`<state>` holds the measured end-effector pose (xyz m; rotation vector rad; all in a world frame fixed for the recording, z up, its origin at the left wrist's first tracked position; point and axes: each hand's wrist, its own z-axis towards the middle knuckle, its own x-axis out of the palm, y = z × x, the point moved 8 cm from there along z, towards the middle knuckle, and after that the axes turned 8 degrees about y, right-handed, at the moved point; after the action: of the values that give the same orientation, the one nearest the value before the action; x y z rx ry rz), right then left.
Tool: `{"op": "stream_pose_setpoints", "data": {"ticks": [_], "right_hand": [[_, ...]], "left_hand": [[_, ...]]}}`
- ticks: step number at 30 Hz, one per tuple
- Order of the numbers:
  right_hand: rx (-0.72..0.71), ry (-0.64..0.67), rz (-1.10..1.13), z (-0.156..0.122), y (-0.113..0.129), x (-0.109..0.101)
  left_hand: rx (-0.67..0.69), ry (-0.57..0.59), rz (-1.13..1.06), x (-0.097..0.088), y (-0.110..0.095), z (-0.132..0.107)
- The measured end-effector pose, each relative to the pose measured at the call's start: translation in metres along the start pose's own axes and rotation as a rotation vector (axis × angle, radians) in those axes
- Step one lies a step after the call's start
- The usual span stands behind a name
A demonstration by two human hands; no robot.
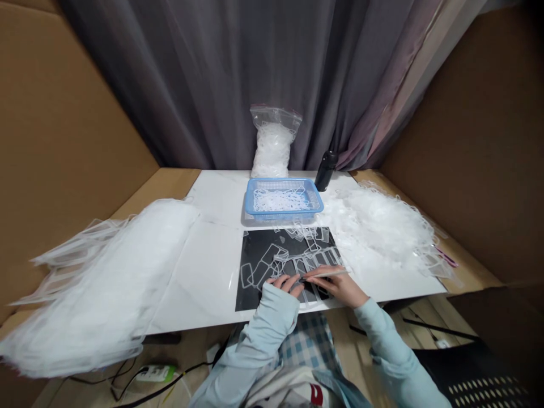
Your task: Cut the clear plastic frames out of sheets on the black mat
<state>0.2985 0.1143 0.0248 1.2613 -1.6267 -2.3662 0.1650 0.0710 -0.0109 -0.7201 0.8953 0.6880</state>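
Note:
A black mat (255, 255) lies on the white table (212, 272) in front of me, covered with several clear plastic frame pieces (293, 258). My left hand (287, 283) rests on the mat's near part, fingers pressed down on a clear piece. My right hand (335, 283) is closed in a pinch round a thin pale stick-like tool (327, 274) whose tip points left toward the left fingers. Both sleeves are light blue.
A blue basket (317, 201) holding white plastic scraps stands behind the mat. Behind it are a clear bag (274, 144) of white pieces and a black bottle (326, 170). Heaps of clear plastic lie at the left (106, 277) and right (382, 232). Cardboard walls stand on both sides.

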Motion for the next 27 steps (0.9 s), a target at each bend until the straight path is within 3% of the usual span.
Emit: {"op": "stream_pose_setpoints", "data": {"ticks": [6,10,16,23,27], "right_hand": [[-0.01,0.117,-0.061,0.006,0.011,-0.009],[0.001,0.136,-0.098,0.005,0.012,-0.014],[-0.02,0.078,-0.046,0.0,0.011,-0.007],[-0.014,-0.052,0.058,-0.002,0.002,-0.006],[-0.042,-0.062,0.062,0.001,-0.001,-0.002]], "left_hand": [[-0.02,-0.017,0.013,0.013,0.005,-0.004],[-0.009,-0.017,0.02,0.009,0.005,-0.002],[0.054,-0.036,0.015,-0.008,-0.003,-0.001],[0.034,-0.032,0.019,-0.007,-0.003,-0.003],[0.034,-0.03,0.023,-0.006,-0.002,-0.004]]}}
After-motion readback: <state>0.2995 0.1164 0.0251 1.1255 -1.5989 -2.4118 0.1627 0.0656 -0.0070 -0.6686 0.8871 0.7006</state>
